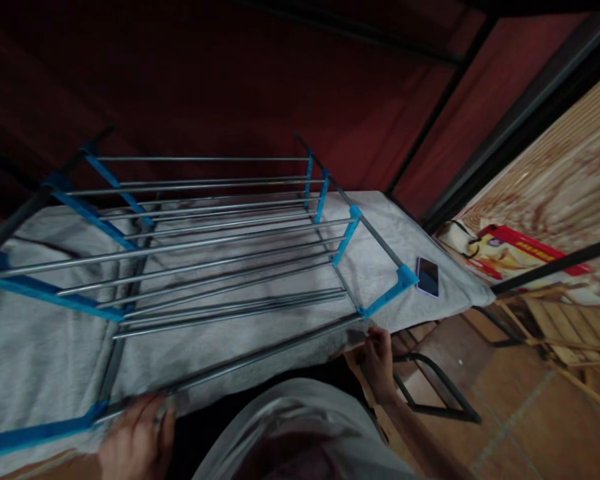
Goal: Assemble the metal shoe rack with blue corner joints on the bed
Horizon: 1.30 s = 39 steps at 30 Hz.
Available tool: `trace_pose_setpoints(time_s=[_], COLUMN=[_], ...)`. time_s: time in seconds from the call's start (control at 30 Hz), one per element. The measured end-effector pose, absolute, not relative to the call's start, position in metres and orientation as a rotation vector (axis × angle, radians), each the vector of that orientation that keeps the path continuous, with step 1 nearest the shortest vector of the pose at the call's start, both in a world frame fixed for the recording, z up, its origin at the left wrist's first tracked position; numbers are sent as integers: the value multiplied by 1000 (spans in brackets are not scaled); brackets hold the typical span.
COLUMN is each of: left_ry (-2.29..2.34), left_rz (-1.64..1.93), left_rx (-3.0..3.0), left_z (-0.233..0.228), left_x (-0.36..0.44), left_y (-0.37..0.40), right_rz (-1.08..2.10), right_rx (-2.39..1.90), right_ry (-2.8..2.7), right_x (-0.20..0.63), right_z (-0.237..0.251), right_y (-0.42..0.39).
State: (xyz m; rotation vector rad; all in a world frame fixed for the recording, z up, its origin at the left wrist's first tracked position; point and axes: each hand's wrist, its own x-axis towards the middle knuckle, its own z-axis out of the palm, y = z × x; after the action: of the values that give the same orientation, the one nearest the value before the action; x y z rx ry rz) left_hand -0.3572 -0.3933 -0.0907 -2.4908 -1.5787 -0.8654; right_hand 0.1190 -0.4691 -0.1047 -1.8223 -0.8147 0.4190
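A rack (250, 233) of grey metal rods joined by blue plastic pieces lies across a table under a pale grey cloth (220, 353). At the lower left, my left hand (137, 437) is curled over the rack's near rod, close to a blue corner piece (97, 413). My right hand (380, 360) is closed in a pinch at the table's near edge, just below the rack's right blue corner (364, 312). What its fingers hold, if anything, is too hidden to make out.
A phone (427, 277) lies on the cloth right of the rack. Dark red fabric (205, 80) hangs behind the table. On the right are a red and yellow package (515, 250), a dark metal frame (440, 393) and slatted wooden furniture (570, 330) on a tiled floor.
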Motion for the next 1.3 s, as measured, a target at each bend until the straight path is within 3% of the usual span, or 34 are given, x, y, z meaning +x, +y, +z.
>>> trace_pose_setpoints(time_s=[0.17,0.3,1.0,1.3], left_ry=[-1212,-1072,-1109,-1238], left_rz=[-547,-535,-560,-670], left_rx=[-2635,-2681,-2696,-2668], left_z=[-89,-101,-115,-110], left_x=[-324,-326,-334,-335], left_y=[-360,-350,-346,-360], right_rz=[453,457,334,490], right_rx=[-1844,-1905,-1914,-1854], right_ry=[-893,-1073,-999,-974], right_x=[154,160,135,153], right_z=[-108,-107,-102,-110], right_y=[-445,-432,-432,-430])
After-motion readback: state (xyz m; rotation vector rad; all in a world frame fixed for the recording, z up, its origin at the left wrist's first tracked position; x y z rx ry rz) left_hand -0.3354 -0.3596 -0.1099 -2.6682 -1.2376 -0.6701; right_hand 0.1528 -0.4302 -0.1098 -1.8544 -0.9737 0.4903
